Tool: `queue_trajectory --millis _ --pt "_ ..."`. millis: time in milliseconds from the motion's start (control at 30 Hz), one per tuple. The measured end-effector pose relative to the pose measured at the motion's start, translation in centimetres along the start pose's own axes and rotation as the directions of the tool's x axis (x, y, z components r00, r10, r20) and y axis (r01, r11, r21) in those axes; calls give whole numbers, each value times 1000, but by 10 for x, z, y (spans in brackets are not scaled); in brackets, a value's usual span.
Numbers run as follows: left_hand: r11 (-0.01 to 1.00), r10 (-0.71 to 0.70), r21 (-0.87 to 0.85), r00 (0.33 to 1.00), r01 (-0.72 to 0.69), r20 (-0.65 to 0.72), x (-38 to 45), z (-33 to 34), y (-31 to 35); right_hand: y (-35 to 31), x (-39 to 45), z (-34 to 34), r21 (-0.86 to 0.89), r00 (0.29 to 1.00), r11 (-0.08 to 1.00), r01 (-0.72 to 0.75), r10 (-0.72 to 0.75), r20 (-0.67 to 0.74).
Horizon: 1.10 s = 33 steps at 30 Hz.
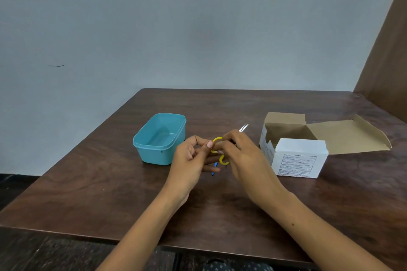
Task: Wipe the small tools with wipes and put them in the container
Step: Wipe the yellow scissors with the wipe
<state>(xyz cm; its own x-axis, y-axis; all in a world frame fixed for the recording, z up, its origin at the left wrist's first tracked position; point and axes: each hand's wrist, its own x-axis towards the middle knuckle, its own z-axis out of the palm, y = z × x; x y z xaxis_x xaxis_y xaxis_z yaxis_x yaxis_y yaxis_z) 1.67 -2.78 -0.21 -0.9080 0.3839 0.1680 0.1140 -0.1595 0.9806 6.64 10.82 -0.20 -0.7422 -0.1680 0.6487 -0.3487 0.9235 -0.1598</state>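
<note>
Small scissors with yellow handle loops (217,139) are held above the table's middle, their metal blades (243,127) pointing away to the right. My right hand (241,154) grips them around the handles and shaft. My left hand (193,156) pinches at the yellow loop with thumb and fingers. A blue, thin tool (214,167) lies on the table under my hands, mostly hidden. The teal plastic container (141,141) stands open to the left of my hands; nothing is visible inside. No wipe is visible in either hand.
An opened white cardboard box (297,158) with its brown flaps spread sits right of my hands. The dark wooden table (110,182) ends near the wall at the back, and a brown panel (387,68) rises at the far right.
</note>
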Motion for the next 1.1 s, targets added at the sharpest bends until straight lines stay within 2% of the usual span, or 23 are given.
queue_trajectory --millis 167,333,600,800,867,1100 --pt "999 -38 -2 999 38 -2 0 0 1 7 0 -2 76 993 993 -90 95 -70" --pt "998 -54 -17 999 54 1 0 -1 1 -1 -1 0 22 998 1000 -6 7 -54" --pt "997 -68 -22 997 69 48 0 1 1 -1 4 0 21 986 999 -40 43 -163" --pt "999 -37 -35 999 37 -7 1 -1 0 -4 0 0 -8 998 999 47 -47 -39" --pt "999 -35 -26 999 34 -8 1 0 0 -1 1 -1 -25 998 999 38 -39 -41" --pt "993 -89 -86 994 83 -65 1 -2 4 12 1 -8 58 956 997 -53 67 -285"
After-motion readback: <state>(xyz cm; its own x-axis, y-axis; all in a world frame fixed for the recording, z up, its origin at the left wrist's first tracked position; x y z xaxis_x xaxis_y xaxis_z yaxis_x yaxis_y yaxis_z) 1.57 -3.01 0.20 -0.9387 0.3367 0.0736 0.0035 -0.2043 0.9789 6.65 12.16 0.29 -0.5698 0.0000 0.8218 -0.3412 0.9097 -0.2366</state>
